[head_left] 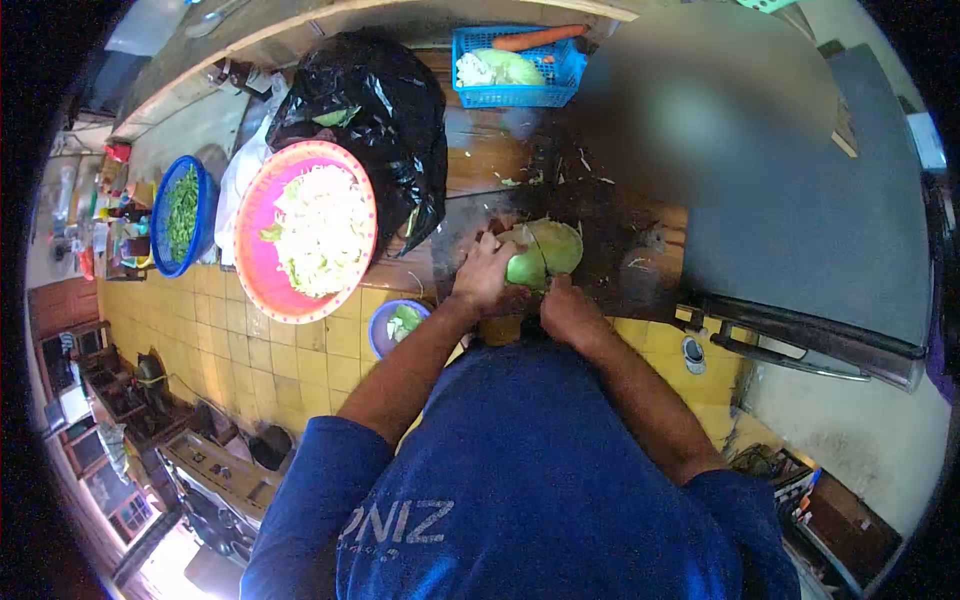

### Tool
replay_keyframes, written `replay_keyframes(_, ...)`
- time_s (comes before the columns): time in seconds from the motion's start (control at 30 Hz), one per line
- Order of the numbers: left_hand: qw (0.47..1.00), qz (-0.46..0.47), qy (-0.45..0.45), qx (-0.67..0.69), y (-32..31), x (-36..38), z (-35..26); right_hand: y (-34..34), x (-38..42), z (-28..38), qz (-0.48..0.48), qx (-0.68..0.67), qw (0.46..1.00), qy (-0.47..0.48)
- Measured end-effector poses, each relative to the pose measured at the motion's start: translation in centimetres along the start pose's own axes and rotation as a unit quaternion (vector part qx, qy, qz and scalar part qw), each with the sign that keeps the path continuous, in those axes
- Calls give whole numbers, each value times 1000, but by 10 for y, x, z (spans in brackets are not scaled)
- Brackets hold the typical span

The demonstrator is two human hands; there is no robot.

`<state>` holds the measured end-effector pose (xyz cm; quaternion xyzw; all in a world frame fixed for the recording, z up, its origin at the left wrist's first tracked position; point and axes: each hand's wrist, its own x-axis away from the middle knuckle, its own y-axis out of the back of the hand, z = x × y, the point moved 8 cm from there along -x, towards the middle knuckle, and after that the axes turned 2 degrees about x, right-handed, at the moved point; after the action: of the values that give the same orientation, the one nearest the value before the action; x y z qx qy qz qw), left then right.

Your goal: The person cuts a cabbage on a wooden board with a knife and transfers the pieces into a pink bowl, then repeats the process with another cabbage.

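Note:
A pale green cabbage (562,243) lies on the dark board (630,280) in front of me. My left hand (486,268) grips its left side, fingers curled over it. In my right hand (571,310) is a knife (541,252), its handle mostly hidden in my closed fist. The thin dark blade crosses the cabbage, dividing its left part from its right. Left of my hands, a pink basin (253,245) holds a heap of shredded cabbage (325,230).
A black plastic bag (375,100) stands behind the basin. Farther back is a blue basket (515,97) with a carrot (540,38) and cabbage. A blue bowl (208,225) of chopped greens sits far left, a purple bowl (378,335) lower down. A grey fridge (800,250) borders the right.

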<state>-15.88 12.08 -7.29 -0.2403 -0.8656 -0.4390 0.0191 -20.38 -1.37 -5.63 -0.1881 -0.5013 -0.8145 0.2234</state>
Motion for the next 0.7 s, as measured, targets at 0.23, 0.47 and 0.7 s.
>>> replay_keyframes(0.23,1000,3,8,-16,12,-2,-15,-8,7,11,91,94,986,107)
replay_keyframes(0.47,1000,24,6,-8,10,-6,-10,29,24,11,62,-74,991,-97)
replay_keyframes(0.7,997,-26,-68,-10,16,-12,-17,21,18,6,21,-103,991,-87)
